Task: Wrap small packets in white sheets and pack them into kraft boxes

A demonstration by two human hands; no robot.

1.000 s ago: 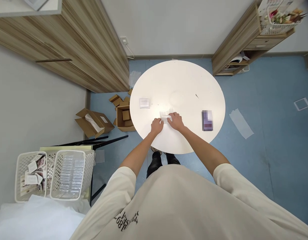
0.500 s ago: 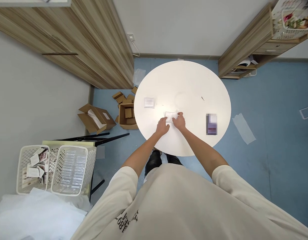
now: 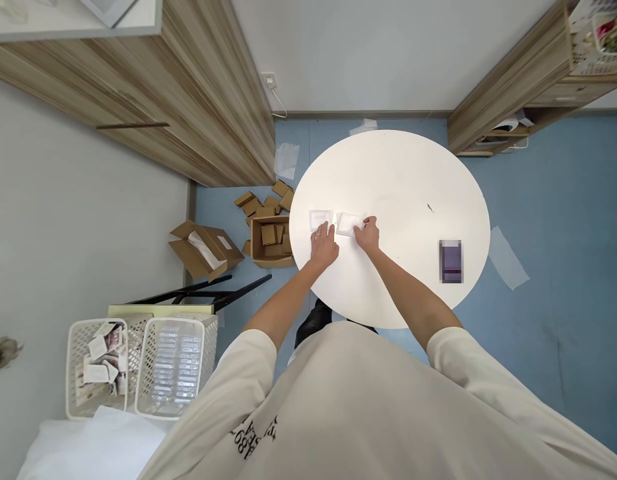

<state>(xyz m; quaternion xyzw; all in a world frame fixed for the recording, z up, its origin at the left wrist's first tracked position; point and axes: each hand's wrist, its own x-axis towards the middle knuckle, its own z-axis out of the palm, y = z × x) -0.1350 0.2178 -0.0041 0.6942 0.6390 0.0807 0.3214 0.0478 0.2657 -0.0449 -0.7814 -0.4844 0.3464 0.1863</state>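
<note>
Two small flat white packets lie side by side on the round white table [image 3: 388, 167]. My right hand [image 3: 368, 236] pinches the lower right edge of the right packet [image 3: 348, 224], which looks wrapped in thin white sheet. My left hand [image 3: 325, 247] has its fingers stretched forward, with the tips at the lower edge of the left packet [image 3: 320, 218]. Whether those fingertips press on that packet or only rest beside it, I cannot tell. What is inside either packet is hidden.
A blurred purple item [image 3: 451, 261] lies at the table's right. On the floor to the left are an open carton [image 3: 272, 257] of small brown boxes and another carton [image 3: 205, 250]. White baskets [image 3: 203, 360] stand at lower left, near white sheets [image 3: 108, 440].
Both hands were together on the right packet. My left hand has let go and reached forward to the left packet; my right hand still holds its packet. The camera view has shifted.
</note>
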